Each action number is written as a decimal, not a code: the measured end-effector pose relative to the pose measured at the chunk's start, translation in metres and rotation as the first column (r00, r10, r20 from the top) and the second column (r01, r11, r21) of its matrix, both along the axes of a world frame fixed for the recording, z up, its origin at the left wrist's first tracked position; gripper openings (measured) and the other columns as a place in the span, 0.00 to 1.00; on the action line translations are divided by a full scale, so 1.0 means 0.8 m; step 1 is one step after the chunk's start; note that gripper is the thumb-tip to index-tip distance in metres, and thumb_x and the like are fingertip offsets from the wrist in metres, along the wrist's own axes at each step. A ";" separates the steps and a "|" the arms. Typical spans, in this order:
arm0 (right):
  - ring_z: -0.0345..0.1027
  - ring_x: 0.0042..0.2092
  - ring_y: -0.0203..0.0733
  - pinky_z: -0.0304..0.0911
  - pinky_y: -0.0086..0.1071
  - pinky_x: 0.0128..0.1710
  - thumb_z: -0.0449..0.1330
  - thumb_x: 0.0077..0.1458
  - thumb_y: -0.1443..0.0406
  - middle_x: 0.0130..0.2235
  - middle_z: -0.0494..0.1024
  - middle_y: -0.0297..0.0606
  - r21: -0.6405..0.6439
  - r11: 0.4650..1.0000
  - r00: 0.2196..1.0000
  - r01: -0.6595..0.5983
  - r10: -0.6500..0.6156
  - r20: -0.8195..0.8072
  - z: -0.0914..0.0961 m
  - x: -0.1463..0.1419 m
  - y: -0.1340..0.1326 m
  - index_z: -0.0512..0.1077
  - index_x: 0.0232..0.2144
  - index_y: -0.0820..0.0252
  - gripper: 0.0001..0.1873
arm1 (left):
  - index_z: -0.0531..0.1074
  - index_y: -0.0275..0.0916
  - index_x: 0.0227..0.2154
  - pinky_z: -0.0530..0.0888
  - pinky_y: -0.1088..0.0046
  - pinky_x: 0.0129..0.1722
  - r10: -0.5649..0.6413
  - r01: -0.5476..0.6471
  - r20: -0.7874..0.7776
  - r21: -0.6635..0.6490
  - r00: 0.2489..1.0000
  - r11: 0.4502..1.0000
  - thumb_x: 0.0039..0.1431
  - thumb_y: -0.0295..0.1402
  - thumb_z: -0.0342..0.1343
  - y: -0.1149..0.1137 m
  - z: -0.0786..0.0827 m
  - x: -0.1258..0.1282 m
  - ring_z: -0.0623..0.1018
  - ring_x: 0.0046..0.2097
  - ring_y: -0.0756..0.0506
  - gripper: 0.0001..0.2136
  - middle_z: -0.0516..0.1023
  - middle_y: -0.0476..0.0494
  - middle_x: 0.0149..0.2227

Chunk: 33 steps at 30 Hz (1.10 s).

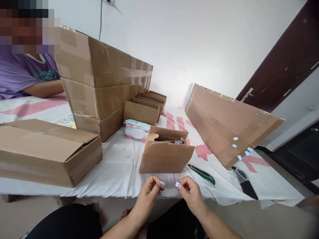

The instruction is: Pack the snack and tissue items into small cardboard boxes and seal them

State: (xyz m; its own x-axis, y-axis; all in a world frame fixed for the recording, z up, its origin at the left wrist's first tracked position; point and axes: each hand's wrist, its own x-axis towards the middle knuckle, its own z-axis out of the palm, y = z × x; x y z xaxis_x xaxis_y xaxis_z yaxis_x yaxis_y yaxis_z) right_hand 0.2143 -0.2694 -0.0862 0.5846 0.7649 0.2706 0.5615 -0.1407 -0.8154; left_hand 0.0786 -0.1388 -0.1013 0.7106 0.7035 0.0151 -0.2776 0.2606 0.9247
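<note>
My left hand (149, 192) and my right hand (189, 191) are held close together just below the table's near edge. Each hand pinches one end of a small strip of clear tape (169, 183) with white ends, stretched between thumb and forefinger. Right behind my hands stands a small open cardboard box (164, 156) with something dark inside. A green box cutter (202, 174) lies on the white sheet to the right of that box.
Tall taped cartons (99, 83) are stacked at the back left, with a flat carton (50, 149) in front. A row of small folded boxes (147, 106), a pastel packet (137, 129), a leaning cardboard sheet (224, 122) with tape pieces. A person in purple (25, 74) sits at far left.
</note>
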 end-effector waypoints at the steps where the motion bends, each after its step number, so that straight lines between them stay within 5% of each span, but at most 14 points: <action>1: 0.66 0.29 0.36 0.63 0.29 0.30 0.54 0.53 0.61 0.31 0.75 0.37 -0.001 1.000 0.999 0.028 -0.028 0.031 -0.001 0.009 -0.002 0.65 0.25 0.58 0.09 | 0.66 0.39 0.23 0.66 0.74 0.28 -0.002 0.002 -0.002 -0.018 1.000 1.000 0.45 0.52 0.61 0.001 0.000 0.000 0.70 0.28 0.49 0.20 0.71 0.50 0.23; 5: 0.68 0.28 0.36 0.64 0.27 0.30 0.54 0.53 0.61 0.27 0.76 0.34 -0.162 0.942 0.913 0.294 -0.227 0.340 0.021 0.078 -0.012 0.67 0.25 0.58 0.09 | 0.67 0.39 0.23 0.68 0.74 0.26 -0.010 0.009 -0.019 -0.062 1.000 0.998 0.40 0.56 0.63 0.003 -0.003 0.002 0.72 0.26 0.48 0.24 0.74 0.50 0.23; 10: 0.72 0.34 0.40 0.64 0.29 0.35 0.53 0.54 0.64 0.31 0.79 0.38 -0.280 0.723 0.717 0.632 -0.409 0.565 0.090 0.213 -0.046 0.71 0.28 0.60 0.09 | 0.68 0.39 0.23 0.69 0.74 0.27 -0.031 0.031 -0.026 0.005 0.999 1.000 0.39 0.57 0.63 -0.001 0.003 0.003 0.72 0.26 0.49 0.24 0.74 0.50 0.22; 14: 0.73 0.38 0.45 0.62 0.33 0.37 0.55 0.55 0.65 0.33 0.79 0.44 -0.355 0.511 0.580 0.783 -0.393 0.714 0.135 0.282 -0.074 0.74 0.28 0.60 0.09 | 0.67 0.39 0.24 0.69 0.74 0.27 -0.049 0.050 -0.040 0.024 0.998 0.998 0.41 0.57 0.62 -0.001 0.003 0.002 0.72 0.26 0.49 0.24 0.74 0.50 0.23; 17: 0.71 0.45 0.49 0.60 0.35 0.43 0.56 0.55 0.67 0.40 0.78 0.51 -0.336 0.435 0.486 0.835 -0.299 0.821 0.155 0.295 -0.083 0.75 0.33 0.63 0.08 | 0.67 0.39 0.25 0.70 0.73 0.29 -0.084 0.085 -0.035 0.028 0.996 0.996 0.45 0.56 0.61 0.003 -0.008 0.003 0.74 0.28 0.48 0.23 0.75 0.49 0.25; 23: 0.66 0.49 0.52 0.58 0.37 0.45 0.50 0.61 0.66 0.44 0.75 0.55 -0.231 0.385 0.310 0.894 -0.155 0.938 0.195 0.304 -0.092 0.73 0.41 0.69 0.14 | 0.66 0.40 0.27 0.70 0.72 0.31 -0.111 0.115 -0.065 0.070 0.992 0.991 0.50 0.55 0.58 0.000 -0.018 0.005 0.74 0.29 0.47 0.21 0.77 0.47 0.27; 33: 0.65 0.47 0.52 0.60 0.35 0.37 0.52 0.61 0.67 0.43 0.74 0.56 -0.151 0.300 0.185 0.942 -0.089 0.979 0.232 0.314 -0.103 0.71 0.40 0.68 0.11 | 0.66 0.40 0.26 0.69 0.72 0.31 -0.133 0.150 -0.113 0.156 0.985 0.976 0.51 0.56 0.55 0.000 -0.012 0.002 0.73 0.30 0.46 0.21 0.75 0.48 0.26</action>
